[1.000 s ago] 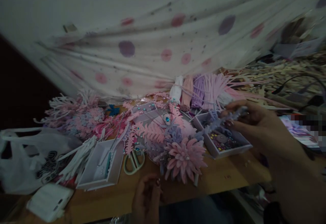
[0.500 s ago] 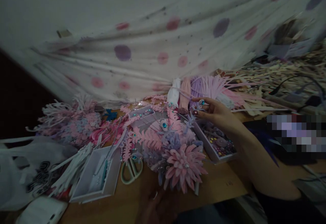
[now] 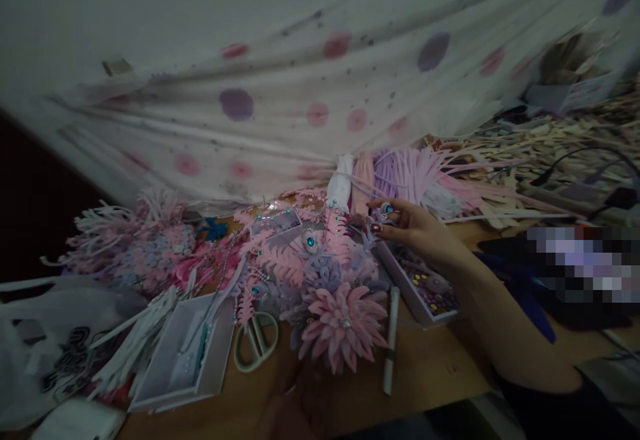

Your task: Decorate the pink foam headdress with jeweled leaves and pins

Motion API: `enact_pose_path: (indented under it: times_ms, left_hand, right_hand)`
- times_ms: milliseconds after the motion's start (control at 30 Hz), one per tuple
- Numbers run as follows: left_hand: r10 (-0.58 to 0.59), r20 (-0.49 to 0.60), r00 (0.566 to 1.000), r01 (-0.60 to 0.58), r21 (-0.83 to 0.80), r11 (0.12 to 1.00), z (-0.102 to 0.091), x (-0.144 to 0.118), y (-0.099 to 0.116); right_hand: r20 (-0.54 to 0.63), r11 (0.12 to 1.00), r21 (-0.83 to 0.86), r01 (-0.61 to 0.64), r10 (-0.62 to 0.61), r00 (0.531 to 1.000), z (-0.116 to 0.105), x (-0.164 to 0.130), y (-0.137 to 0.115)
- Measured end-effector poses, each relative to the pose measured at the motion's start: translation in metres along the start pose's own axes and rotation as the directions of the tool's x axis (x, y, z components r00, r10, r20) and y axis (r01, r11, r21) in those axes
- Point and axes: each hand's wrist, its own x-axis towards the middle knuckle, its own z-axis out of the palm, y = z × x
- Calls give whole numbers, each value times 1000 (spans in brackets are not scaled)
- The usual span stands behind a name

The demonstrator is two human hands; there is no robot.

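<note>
Grip of the right hand (image 3: 420, 230): thumb and fingertips are pinched together on a small round blue-centred gem ornament (image 3: 386, 210), held just above the far end of the shallow white box of coloured beads (image 3: 425, 287). A second earlier a long lilac frilled strip was held by this hand over the same box; that strip is no longer in the hand, and the gem has been held since half a second ago, carried slightly leftward toward the flower cluster. The change is read as one trim piece being swapped for a jewel. The jewel is judged to be the piece now being worked with.

Left hand (image 3: 295, 407): seen only dimly at the near edge of the wooden worktop (image 3: 430, 367); whether its fingers are apart or closed cannot be told.

Near the gem: a large pink foam flower (image 3: 343, 323), pink fern-shaped leaves (image 3: 285, 263), a white pen-like stick (image 3: 390, 337) lying beside the flower, and pale green scissors (image 3: 257, 341). An open white box (image 3: 185, 353) lies to the left.
</note>
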Motion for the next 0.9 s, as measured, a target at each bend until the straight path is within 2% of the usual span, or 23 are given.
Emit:
enact_pose_path:
  times_ms: [200, 367, 433, 533, 600, 700, 900]
  left_hand:
    - [18, 186, 982, 24, -216, 976, -9, 9, 4]
    - [-2, 232, 973, 67, -274, 959, -22, 20, -2]
    - [-45, 200, 979, 100, -274, 957, -20, 19, -1]
    - [-100, 12, 995, 99, -294, 951, -6, 12, 3]
    - [-92, -83, 992, 62, -308, 949, 4, 8, 6]
    - [-71, -114, 991, 32, -308, 951, 11, 6, 9]
    - [-135, -111, 985, 105, -238, 966, 2, 13, 6]
  right_hand:
    - [-12, 1000, -20, 15, -15, 1000, 17, -2, 3]
    - [-53, 999, -50, 12, -15, 998, 21, 2, 17]
    - [-57, 999, -54, 4, -7, 998, 21, 2, 19]
    - [-62, 999, -39, 10, -12, 998, 19, 0, 17]
    - [-75, 1000, -17, 15, -16, 997, 19, -2, 14]
    - [-73, 1000, 9, 4, -4, 997, 23, -4, 13]
    - [-2, 999, 22, -36, 36, 999, 32, -8, 18]
